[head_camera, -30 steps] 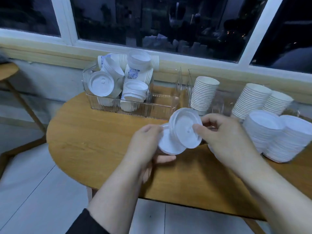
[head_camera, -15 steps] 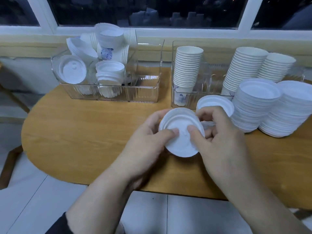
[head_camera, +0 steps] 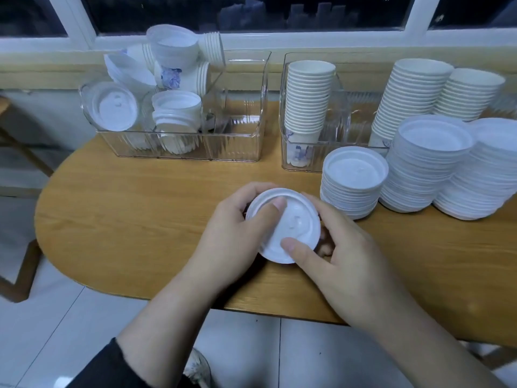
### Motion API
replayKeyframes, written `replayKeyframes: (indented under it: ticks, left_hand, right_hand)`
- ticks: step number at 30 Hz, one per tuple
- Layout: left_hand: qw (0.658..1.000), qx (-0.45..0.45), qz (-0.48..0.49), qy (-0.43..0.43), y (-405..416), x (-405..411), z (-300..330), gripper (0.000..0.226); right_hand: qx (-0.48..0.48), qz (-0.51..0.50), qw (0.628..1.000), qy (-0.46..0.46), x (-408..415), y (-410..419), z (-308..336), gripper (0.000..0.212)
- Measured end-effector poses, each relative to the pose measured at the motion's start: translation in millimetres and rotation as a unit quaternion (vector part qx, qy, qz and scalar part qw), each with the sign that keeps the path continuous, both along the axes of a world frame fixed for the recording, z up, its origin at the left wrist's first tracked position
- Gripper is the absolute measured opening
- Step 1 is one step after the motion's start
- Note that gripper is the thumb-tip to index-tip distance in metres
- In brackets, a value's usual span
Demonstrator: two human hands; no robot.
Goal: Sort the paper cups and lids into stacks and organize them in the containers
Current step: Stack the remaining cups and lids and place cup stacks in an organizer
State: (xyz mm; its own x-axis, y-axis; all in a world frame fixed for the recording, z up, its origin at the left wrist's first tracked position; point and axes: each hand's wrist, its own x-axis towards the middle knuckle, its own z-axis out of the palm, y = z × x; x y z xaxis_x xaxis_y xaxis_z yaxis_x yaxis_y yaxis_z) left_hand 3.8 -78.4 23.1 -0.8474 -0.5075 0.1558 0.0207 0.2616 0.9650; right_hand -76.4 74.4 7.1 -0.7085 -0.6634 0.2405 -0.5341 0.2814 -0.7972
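Note:
Both hands hold white plastic lids [head_camera: 291, 225] just above the wooden table [head_camera: 134, 225], near its front edge. My left hand [head_camera: 232, 239] grips them from the left with the thumb on top. My right hand [head_camera: 338, 259] grips from the right, thumb pressing the lid face. A short lid stack [head_camera: 354, 175] stands right beside them. Two taller lid stacks [head_camera: 430, 161] [head_camera: 486, 175] stand further right. The left clear container [head_camera: 235, 147] holds jumbled cups and lids [head_camera: 156, 88]. The right clear container [head_camera: 288, 161] holds a neat cup stack [head_camera: 307, 99].
Two more cup stacks [head_camera: 411, 93] [head_camera: 470, 93] stand at the back right, near the window sill. The right half of the left container holds nothing. A wooden chair frame [head_camera: 16, 261] stands left of the table. Tiled floor lies below the front edge.
The lids came down from a tilted, separated hold into one pressed-together stack held flat between both hands. The view tilted down and closer to the table.

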Motion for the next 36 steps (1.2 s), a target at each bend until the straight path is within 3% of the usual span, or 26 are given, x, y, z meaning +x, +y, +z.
replayKeyframes:
  ticks: [7, 10, 15, 20, 24, 28, 31, 36]
  left_hand:
    - [0.997, -0.013, -0.07, -0.026, 2, 1, 0, 0.023]
    - [0.997, -0.023, -0.069, -0.01, 2, 2, 3, 0.021]
    - [0.997, 0.016, -0.073, -0.005, 3, 1, 9, 0.029]
    - [0.994, 0.079, -0.077, 0.021, 7, -1, 16, 0.027]
    - [0.987, 0.149, -0.038, 0.038, 15, -13, 22, 0.024]
    - [0.969, 0.239, 0.014, 0.063, 18, -33, 33, 0.022]
    - [0.948, 0.302, 0.058, 0.085, 19, -48, 42, 0.021]
    - [0.968, 0.216, 0.098, 0.083, 29, -72, 47, 0.024]
  right_hand:
    - [0.003, -0.011, 1.0, 0.017, -5, -2, -7, 0.054]
    - [-0.036, 0.016, 0.998, -0.056, -6, -2, -9, 0.051]
    - [-0.124, 0.024, 0.983, -0.134, -1, 1, 1, 0.037]
    - [-0.149, 0.004, 0.981, -0.123, 0, 4, 3, 0.038]
    - [-0.172, 0.003, 0.975, -0.14, -3, 15, 12, 0.035]
    - [-0.186, -0.088, 0.971, -0.119, -14, 34, 19, 0.033]
    - [-0.182, -0.135, 0.967, -0.115, -25, 47, 21, 0.015]
    - [-0.154, -0.164, 0.967, -0.122, -37, 63, 17, 0.014]
